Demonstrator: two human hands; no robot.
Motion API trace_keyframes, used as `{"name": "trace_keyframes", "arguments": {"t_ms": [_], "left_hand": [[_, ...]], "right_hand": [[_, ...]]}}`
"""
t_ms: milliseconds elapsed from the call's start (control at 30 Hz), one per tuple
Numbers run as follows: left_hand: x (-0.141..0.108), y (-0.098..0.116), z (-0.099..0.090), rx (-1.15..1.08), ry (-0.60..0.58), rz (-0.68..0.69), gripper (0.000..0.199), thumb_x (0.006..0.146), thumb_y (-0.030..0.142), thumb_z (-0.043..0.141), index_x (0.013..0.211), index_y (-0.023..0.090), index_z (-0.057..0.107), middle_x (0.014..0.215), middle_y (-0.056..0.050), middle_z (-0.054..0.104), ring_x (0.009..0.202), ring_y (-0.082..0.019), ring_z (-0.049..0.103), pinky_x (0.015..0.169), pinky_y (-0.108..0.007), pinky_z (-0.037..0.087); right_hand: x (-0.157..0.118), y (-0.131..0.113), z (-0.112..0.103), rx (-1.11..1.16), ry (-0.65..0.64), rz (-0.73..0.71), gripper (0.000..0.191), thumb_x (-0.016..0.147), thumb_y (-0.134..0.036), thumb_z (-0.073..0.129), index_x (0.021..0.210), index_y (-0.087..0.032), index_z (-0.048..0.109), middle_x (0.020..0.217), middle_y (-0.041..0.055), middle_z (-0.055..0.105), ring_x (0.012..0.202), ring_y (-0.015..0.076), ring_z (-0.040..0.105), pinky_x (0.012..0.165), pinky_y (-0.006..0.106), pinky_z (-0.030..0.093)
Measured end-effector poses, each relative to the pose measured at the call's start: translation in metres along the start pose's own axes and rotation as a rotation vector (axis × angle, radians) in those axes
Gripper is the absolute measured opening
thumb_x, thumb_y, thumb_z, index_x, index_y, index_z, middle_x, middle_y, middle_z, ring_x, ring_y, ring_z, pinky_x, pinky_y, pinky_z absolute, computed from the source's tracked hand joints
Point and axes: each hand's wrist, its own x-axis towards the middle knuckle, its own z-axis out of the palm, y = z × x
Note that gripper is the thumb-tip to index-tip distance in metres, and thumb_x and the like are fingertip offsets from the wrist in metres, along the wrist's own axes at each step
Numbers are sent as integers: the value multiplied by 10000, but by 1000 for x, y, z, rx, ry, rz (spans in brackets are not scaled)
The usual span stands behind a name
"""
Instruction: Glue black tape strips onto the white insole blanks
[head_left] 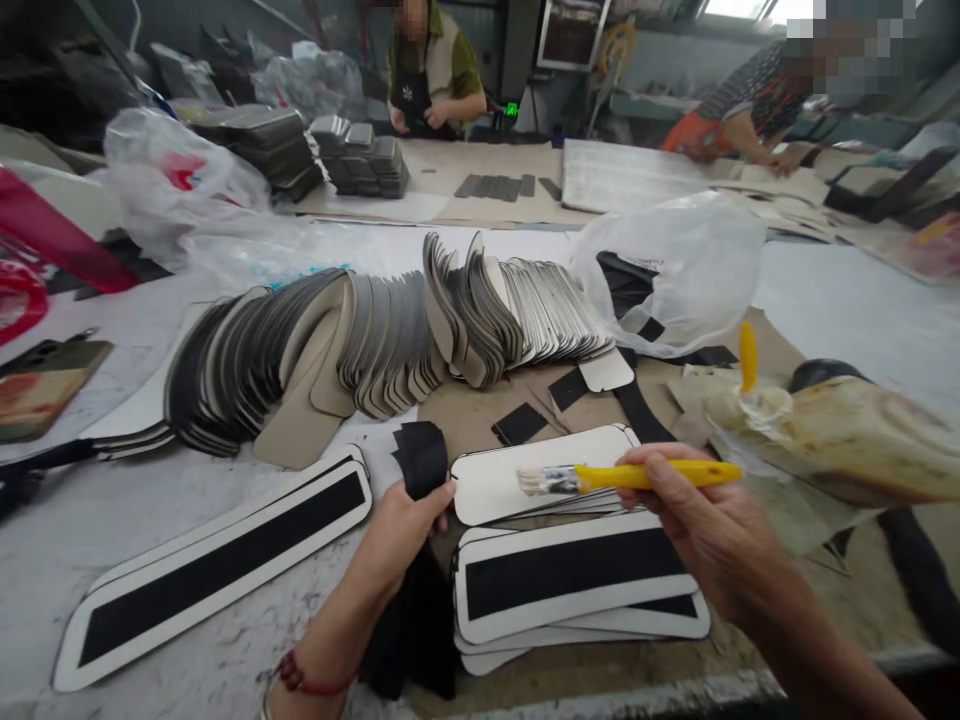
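My right hand (pixel 682 500) grips a yellow-handled brush (pixel 600 478), its pale bristles over a blank white rounded panel (pixel 487 490). Whether the bristles touch the panel I cannot tell. Black fabric strips (pixel 421 455) are pinched in my left hand (pixel 412 520) at that panel's left end. Nearer me lies a stack of white panels (pixel 480 628), the top one bearing a black strip (pixel 570 572). More black fabric (pixel 416 630) hangs beneath my left wrist. To the left rests a longer white panel (pixel 69 670) with a black strip along its middle.
Behind my hands stands a long row of curved panels (pixel 390 330). A clear plastic bag (pixel 697 270) with black pieces lies behind right. At right, a second yellow-handled brush (pixel 748 355) stands by a stained plastic container (pixel 862 430). Two people work across the table.
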Motion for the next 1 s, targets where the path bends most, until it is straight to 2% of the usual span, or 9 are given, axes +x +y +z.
{"name": "trace_keyframes", "arguments": {"t_ms": [67,133,267,367,500,700,867,1000], "left_hand": [[0,-2,1,-29,-9,-7,336,652,473,649,697,145,591,485,15,508,493,-124,422,493,-227,311],[0,-4,1,-50,-20,8,333,650,474,638,682,148,577,481,16,507,488,-122,419,495,-232,311],[1,-9,0,-77,-15,27,314,638,460,629,652,153,561,469,20,501,475,-118,425,501,-238,311],[2,-12,0,-87,0,34,309,634,455,626,637,154,557,455,20,499,466,-118,431,504,-242,314],[2,-14,-1,-96,12,26,331,626,475,630,664,151,573,445,22,501,459,-124,431,496,-248,321],[6,-19,-3,-21,43,11,377,621,530,642,573,163,570,455,0,530,480,-137,450,521,-261,331],[11,-28,-4,31,45,43,465,643,598,640,483,176,529,478,-19,548,525,-152,477,568,-269,349],[11,-27,-3,14,48,14,471,600,630,648,570,165,577,466,-13,542,511,-163,468,544,-277,349]], "right_hand": [[0,3,31,129,-81,44,295,850,-453,647,959,-179,644,877,36,614,728,152,600,743,263,500],[2,7,51,192,-110,83,282,849,-448,654,945,-184,643,905,24,597,729,132,591,733,241,497],[4,11,64,80,-94,102,343,832,-496,653,921,-165,645,887,38,604,734,151,602,694,255,510],[3,8,58,-111,-49,14,348,828,-509,639,846,-162,651,840,49,621,725,175,613,665,270,514],[2,4,35,-367,65,-112,350,836,-523,597,838,-176,641,767,39,615,670,192,609,640,303,502],[7,12,-8,-690,199,-225,312,901,-476,506,886,-186,621,925,64,627,823,222,604,781,359,473],[11,11,-20,-818,260,-409,233,921,-389,498,864,-188,600,872,57,613,806,211,594,770,350,474],[12,2,-22,-845,250,-535,159,923,-322,506,869,-200,592,872,55,622,815,213,600,749,342,486]]}}
